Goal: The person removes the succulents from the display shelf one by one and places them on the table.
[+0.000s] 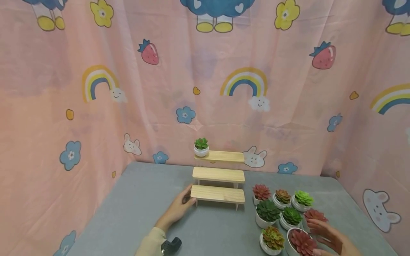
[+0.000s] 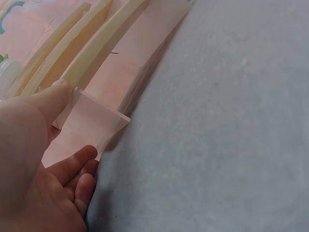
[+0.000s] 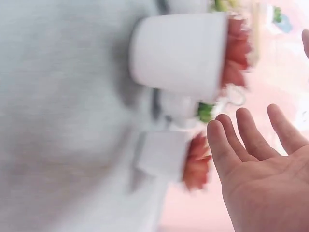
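A three-tier stand (image 1: 217,194) with pale wooden boards and clear supports stands near the table's back. My left hand (image 1: 178,207) grips the left end of its lowest board. The left wrist view shows the thumb against the board end and the other fingers curled by the clear leg (image 2: 89,123). One green succulent in a white pot (image 1: 201,147) sits on the top board's left end. At the right, my right hand (image 1: 334,236) is spread beside a red succulent (image 1: 301,242) in a white pot (image 3: 178,55), its fingers apart and holding nothing.
Several more potted succulents are grouped right of the stand, among them a dark green one (image 1: 267,211), a bright green one (image 1: 303,198) and an orange-green one (image 1: 273,238). A pink patterned curtain (image 1: 205,135) hangs behind the grey table (image 1: 153,188).
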Demonstrator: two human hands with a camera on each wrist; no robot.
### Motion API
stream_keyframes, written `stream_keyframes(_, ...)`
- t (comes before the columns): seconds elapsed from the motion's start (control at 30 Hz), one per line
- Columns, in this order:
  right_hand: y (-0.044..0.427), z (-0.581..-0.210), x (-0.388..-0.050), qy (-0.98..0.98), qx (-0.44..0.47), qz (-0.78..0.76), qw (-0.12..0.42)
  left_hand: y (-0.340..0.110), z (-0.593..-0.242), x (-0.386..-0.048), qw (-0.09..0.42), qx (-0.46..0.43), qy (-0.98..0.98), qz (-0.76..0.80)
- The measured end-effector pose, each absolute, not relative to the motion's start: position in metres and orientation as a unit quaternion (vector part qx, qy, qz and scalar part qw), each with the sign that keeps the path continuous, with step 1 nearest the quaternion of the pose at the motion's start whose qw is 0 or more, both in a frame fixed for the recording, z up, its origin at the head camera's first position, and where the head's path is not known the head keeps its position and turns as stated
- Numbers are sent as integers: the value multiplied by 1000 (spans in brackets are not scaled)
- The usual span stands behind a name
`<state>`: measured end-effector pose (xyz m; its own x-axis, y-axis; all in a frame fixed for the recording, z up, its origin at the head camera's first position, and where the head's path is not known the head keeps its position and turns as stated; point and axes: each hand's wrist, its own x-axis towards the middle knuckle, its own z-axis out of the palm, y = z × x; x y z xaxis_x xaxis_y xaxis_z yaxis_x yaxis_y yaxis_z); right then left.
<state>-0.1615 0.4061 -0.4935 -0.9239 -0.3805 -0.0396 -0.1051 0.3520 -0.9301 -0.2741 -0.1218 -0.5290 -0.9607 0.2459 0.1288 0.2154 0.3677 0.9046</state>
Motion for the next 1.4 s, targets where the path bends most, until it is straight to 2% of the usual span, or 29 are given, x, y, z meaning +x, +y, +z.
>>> stream_keyframes(0.1,390,-470,-157,850,-138,-504,65,-122,-529,-274,16,135,828,544)
stream_keyframes(0.4,350,-420,-165,863,-162,-478,-20,-120,-529,-274,13,141,830,540)
stream_keyframes(0.9,284,-384,-210,868,-195,-457,-11,-120,-528,-273,14,131,832,539)
stream_keyframes(1.2,252,-390,-236,841,-241,-483,-36,-120,-530,-274,14,131,833,537)
stream_keyframes(1.4,237,-389,-250,840,-244,-484,-22,-120,-530,-274,14,133,833,538)
